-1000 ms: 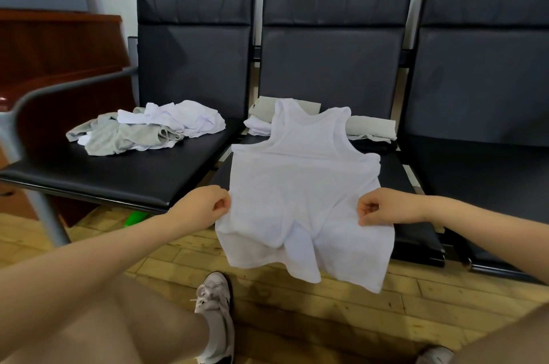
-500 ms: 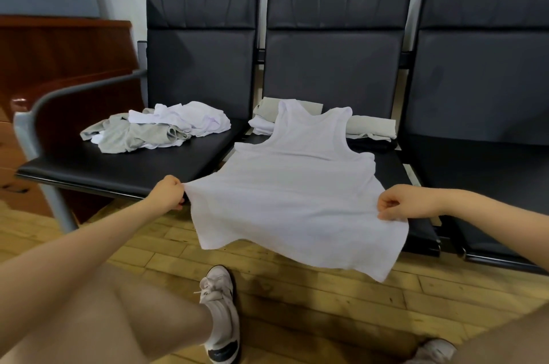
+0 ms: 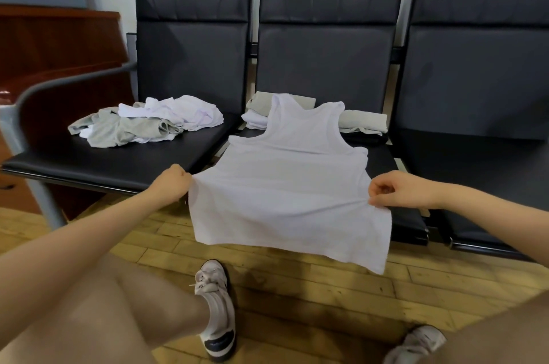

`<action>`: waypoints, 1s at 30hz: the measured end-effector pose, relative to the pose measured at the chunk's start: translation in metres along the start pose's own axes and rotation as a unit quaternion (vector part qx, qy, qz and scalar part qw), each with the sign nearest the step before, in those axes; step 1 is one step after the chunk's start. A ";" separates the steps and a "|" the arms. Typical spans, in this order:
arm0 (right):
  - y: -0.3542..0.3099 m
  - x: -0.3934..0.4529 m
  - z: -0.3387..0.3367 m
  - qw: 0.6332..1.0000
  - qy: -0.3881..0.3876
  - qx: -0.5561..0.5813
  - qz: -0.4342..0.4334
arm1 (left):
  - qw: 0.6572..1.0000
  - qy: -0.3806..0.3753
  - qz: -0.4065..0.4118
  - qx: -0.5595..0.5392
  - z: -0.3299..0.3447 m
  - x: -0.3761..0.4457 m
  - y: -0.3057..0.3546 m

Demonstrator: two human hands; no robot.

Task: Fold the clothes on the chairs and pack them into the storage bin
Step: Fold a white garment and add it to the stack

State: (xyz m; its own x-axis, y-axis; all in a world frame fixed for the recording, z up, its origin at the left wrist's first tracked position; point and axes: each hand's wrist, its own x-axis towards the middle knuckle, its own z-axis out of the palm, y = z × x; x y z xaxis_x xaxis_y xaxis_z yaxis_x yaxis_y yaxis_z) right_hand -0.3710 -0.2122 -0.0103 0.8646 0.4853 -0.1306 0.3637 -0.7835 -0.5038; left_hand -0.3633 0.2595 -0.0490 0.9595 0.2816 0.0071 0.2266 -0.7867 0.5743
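A white tank top [image 3: 291, 185] lies spread over the middle chair seat [image 3: 404, 224], its hem hanging past the front edge. My left hand [image 3: 170, 184] pinches its left side and my right hand [image 3: 395, 192] pinches its right side, holding the fabric taut between them. A loose pile of grey and white clothes [image 3: 145, 121] sits on the left chair seat [image 3: 98, 167]. Folded white, grey and dark garments [image 3: 362, 123] lie at the back of the middle seat, partly behind the tank top. No storage bin is in view.
The right chair [image 3: 481, 155] is bare. A grey metal armrest [image 3: 44, 93] curves at the left, with a wooden cabinet [image 3: 56, 45] behind it. My knees and white sneakers [image 3: 215, 304] are over the wooden floor below.
My hands moved apart and pulled the tank top flat. Its crumpled lower part is smoothed out over the seat. My left hand shifted left, then slightly back right.
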 end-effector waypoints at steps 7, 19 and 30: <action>0.019 0.017 0.004 0.993 0.004 -0.042 0.111 | 0.983 -0.014 0.094 0.157 0.017 -0.004 0.003; 0.005 0.044 0.029 0.969 0.136 0.021 0.204 | 0.991 -0.055 0.057 0.106 0.022 0.008 0.048; 0.019 0.052 0.023 0.951 0.188 -0.062 0.238 | 0.973 -0.069 0.069 0.209 0.032 0.020 0.092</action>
State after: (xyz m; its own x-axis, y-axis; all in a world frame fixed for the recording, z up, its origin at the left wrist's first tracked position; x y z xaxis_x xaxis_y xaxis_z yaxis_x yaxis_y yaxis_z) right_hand -0.3272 -0.1927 -0.0463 0.9958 -0.0907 0.0080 -0.0819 -0.9306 -0.3569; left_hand -0.3174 0.1747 -0.0224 0.9923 0.1046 -0.0663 0.1156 -0.9746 0.1916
